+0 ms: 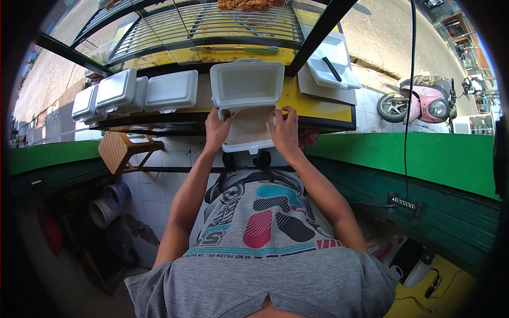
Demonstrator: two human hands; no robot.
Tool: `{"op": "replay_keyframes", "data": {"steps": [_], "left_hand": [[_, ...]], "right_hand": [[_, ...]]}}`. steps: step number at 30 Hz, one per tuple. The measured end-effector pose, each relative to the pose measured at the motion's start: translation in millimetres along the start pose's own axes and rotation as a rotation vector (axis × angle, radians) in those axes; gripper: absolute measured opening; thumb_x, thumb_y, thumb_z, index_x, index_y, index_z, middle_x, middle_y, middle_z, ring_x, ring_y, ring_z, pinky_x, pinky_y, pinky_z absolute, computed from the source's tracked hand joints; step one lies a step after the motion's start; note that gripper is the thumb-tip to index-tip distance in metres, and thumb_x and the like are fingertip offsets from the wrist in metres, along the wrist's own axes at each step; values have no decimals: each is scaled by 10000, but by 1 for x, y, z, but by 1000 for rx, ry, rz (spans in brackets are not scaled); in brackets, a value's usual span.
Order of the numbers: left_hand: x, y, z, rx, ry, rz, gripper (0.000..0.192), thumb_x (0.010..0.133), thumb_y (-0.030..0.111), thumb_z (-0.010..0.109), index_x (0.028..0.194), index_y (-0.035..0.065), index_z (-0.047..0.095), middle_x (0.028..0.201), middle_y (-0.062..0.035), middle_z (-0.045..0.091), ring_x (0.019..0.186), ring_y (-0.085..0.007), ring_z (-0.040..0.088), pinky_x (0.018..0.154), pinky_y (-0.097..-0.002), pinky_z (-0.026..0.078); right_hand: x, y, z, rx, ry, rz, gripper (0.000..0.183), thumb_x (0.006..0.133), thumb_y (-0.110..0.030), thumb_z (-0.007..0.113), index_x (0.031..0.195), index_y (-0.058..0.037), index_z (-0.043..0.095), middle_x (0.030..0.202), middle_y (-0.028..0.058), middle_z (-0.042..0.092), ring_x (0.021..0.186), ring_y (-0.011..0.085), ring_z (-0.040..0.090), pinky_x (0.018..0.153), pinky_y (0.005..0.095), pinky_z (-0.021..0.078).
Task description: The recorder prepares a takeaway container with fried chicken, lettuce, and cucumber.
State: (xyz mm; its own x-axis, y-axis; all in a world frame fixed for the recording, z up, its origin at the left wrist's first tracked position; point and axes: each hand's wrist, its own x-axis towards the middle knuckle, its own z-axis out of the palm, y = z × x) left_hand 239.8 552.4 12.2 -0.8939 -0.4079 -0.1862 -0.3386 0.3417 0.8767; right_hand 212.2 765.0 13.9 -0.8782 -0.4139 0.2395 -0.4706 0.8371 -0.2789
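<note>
A white foam clamshell food box [247, 84] stands open in front of me, its lid raised on the far side. Brown paper [247, 126] lines the base, and no food shows on it. My left hand [217, 129] grips the left wall of the base, with the thumb over the rim near a curled paper edge. At the opposite side, my right hand [287, 131] has its thumb inside against the paper and its fingers around the right wall. The near edge of the base juts past the yellow counter [324, 105] toward me.
Several closed foam boxes [171, 90] line the counter's left. Behind stands a display case with wire racks [159, 31], fried food [248, 4] and green-handled tongs [254, 49]. An open foam box [324, 59] holding a black-handled utensil [332, 69] rests right. A stool [115, 153] stands lower left.
</note>
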Motion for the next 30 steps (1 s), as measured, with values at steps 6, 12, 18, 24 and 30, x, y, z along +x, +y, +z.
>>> {"op": "replay_keyframes", "data": {"steps": [6, 12, 18, 24, 30], "left_hand": [[2, -1, 0, -28, -6, -51, 452, 726, 36, 626, 1167, -52, 577, 1026, -221, 662, 986, -324, 636, 901, -362, 450], [-5, 8, -6, -116, 12, -28, 459, 724, 32, 625, 1169, -64, 568, 1017, -221, 661, 960, -307, 637, 882, -347, 452], [-6, 12, -6, -29, 34, -10, 448, 727, 29, 620, 1162, -64, 566, 996, -208, 662, 932, -283, 633, 877, -341, 452], [-1, -1, -4, -153, -37, -4, 424, 755, 75, 650, 1153, -51, 579, 995, -174, 672, 905, -239, 636, 858, -345, 463], [8, -3, -10, -111, -174, -210, 434, 806, 179, 682, 1169, -36, 578, 1004, -174, 678, 885, -221, 635, 824, -339, 475]], "right_hand": [[2, 0, -7, 725, -236, 414, 713, 806, -45, 640, 1347, -105, 180, 1034, 348, 549, 958, 540, 560, 789, 525, 475], [3, -7, -19, 767, -315, 576, 807, 813, -37, 602, 1430, -138, 92, 1028, 377, 581, 1008, 521, 563, 866, 519, 456], [-2, 6, 1, 944, -270, 489, 514, 864, -47, 537, 1353, -15, 380, 1237, 190, 546, 1156, 268, 521, 1008, 354, 363], [2, 13, 4, 1212, -358, 641, 427, 910, -79, 468, 1323, 21, 422, 1192, 181, 570, 1109, 264, 534, 992, 333, 363], [-10, 17, 25, 974, -272, 502, 452, 908, -86, 473, 1343, 14, 403, 1222, 234, 557, 1157, 347, 533, 984, 360, 378]]}}
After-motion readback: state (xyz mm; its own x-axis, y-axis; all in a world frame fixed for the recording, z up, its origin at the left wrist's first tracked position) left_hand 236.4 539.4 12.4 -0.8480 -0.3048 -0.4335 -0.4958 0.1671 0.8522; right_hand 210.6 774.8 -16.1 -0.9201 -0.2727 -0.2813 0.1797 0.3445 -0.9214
